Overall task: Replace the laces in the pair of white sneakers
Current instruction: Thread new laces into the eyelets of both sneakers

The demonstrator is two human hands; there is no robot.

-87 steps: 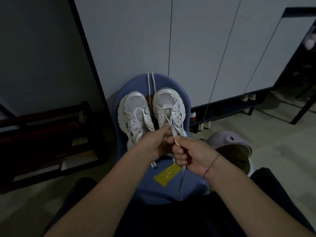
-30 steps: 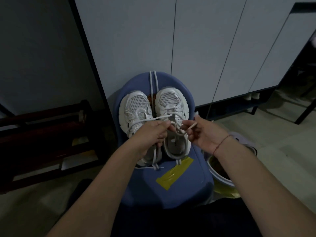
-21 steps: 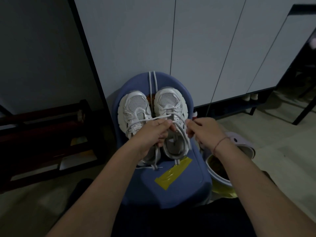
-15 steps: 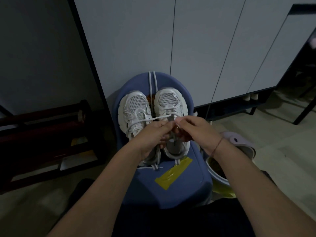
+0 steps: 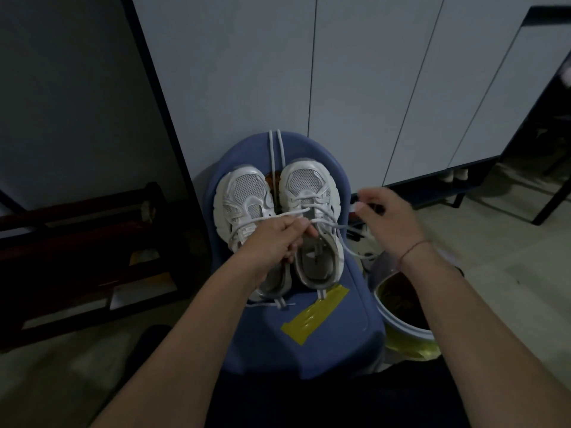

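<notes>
Head view: on the blue stool (image 5: 324, 335), the lace (image 5: 330, 223) runs crosswise over the sneaker (image 5: 309, 189) nearer the right hand (image 5: 386, 217), which pinches its tip (apparently, through blur); the left hand (image 5: 278, 239) pinches the other strand mid-shoe.

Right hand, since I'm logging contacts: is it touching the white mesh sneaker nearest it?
Apart. The head view shows a clear gap between the right hand and the white mesh sneaker; only the white lace spans it.
</notes>
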